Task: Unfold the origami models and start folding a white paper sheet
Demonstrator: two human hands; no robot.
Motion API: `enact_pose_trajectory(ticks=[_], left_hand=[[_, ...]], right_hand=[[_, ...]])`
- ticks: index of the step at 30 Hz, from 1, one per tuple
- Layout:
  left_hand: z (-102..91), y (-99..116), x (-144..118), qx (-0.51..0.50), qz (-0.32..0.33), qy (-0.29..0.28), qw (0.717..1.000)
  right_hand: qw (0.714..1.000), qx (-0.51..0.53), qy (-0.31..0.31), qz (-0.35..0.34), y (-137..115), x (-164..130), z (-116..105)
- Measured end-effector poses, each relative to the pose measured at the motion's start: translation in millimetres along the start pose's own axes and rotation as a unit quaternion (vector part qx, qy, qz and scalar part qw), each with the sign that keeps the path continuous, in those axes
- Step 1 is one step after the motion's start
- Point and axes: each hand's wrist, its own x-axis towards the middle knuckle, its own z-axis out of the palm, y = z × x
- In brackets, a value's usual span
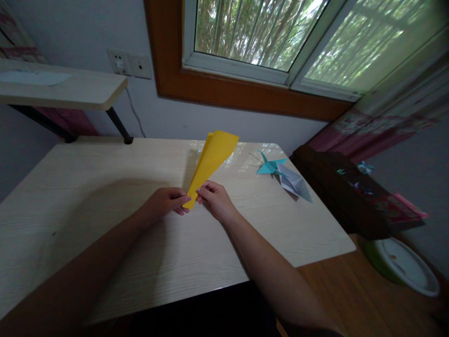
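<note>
Yellow folded paper (214, 161) is leaning at a slant between the person's two hands, over the pale counter (217, 257), with its narrow end pointing down toward the person and its wide end fanning out toward the window (245, 32). Along the left side of the wide end, a second layer is showing just beside the front one. The left hand (166, 202) is pinching the narrow end, its thumb lying on the near face and its other fingers curling behind and below. The right hand (218, 202) is pinching the right edge near the same end, its fingers bending together. Whether the narrow tip is touching the counter cannot be told.

Well apart to the right, a teal paper figure (269, 166) is lying near the counter's far right corner, and a whitish folded paper (294, 181) is resting against it, closer to the right edge. A shelf (101, 89) is rising on dark legs at the far left. Beyond the right edge, a dark cabinet (326, 187) is standing beside the wall, with small objects lying on it.
</note>
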Motion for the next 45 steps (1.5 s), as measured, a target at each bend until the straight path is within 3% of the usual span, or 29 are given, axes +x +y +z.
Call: enact_pose_trajectory(ticks=[11, 17, 26, 38, 45], left_hand=[[-0.8, 0.7, -0.3, 0.004, 0.0, 0.026, 1.0], [-0.1, -2.7, 1.3, 0.023, 0.013, -0.003, 1.0], [-4.2, -2.5, 2.1, -0.002, 0.018, -0.034, 0.999], [-4.2, -4.9, 2.0, -0.031, 0.016, -0.024, 0.999], [0.9, -9.6, 5.3, -0.023, 0.034, 0.006, 0.999]], right_hand=[[0.997, 0.003, -0.075, 0.009, -3.1, -4.6, 1.5], [0.999, -0.039, -0.03, -0.004, 3.5, -1.1, 0.9], [0.999, 0.012, 0.036, -0.017, -1.8, 0.2, 1.0], [0.996, -0.02, 0.053, -0.066, -4.2, -0.6, -0.9], [0.998, -0.038, 0.024, -0.037, -1.4, 0.1, -1.2]])
